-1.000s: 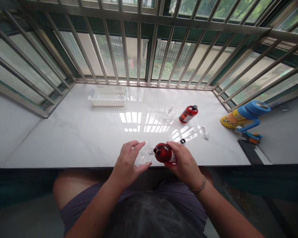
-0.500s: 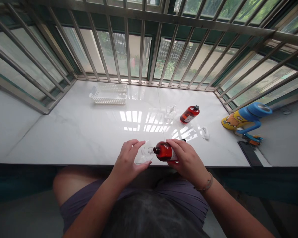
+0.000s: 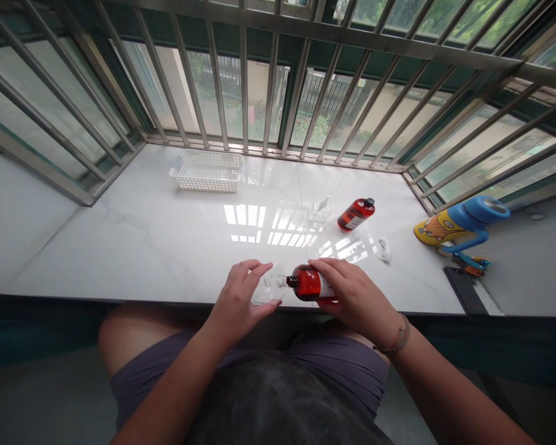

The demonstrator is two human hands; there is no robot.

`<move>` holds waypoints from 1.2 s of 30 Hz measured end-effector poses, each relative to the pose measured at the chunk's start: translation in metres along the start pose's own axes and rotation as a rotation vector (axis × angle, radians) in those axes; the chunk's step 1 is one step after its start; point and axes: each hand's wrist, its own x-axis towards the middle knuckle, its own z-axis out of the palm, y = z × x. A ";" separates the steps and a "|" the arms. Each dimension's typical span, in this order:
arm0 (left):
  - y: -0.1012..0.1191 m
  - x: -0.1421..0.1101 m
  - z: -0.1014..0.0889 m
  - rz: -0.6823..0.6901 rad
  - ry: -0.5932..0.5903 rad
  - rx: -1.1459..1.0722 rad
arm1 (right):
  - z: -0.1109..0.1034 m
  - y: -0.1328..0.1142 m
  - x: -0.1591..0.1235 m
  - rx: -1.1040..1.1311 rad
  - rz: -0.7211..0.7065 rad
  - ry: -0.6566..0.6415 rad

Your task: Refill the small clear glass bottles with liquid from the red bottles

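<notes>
My left hand [image 3: 243, 296] is curved around a small clear bottle [image 3: 269, 288] near the counter's front edge, thumb and fingers on its sides. My right hand [image 3: 352, 296] is closed around a red bottle [image 3: 308, 283] with a white label, tipped on its side. The red bottle's dark open neck points left and meets the clear bottle's mouth; whether they touch I cannot tell. Any liquid passing between them is too small to make out. A second red bottle [image 3: 356, 214] with a black cap stands farther back on the counter.
On the white counter [image 3: 134, 247] are a white perforated basket [image 3: 206, 174], a clear bottle with a pump top [image 3: 321, 210] and a small white piece [image 3: 383, 250]. At the right are a blue-yellow flask [image 3: 454, 222] and a dark phone [image 3: 466, 290]. Metal bars [image 3: 278, 93] close the back.
My right hand and forearm have shifted slightly right, and the red bottle's base has lowered a little. The left hand stays around the clear bottle. The whole view has tilted slightly.
</notes>
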 end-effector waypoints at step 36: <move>-0.005 -0.004 0.014 -0.062 0.049 -0.098 | -0.019 -0.007 0.011 -0.085 0.003 -0.149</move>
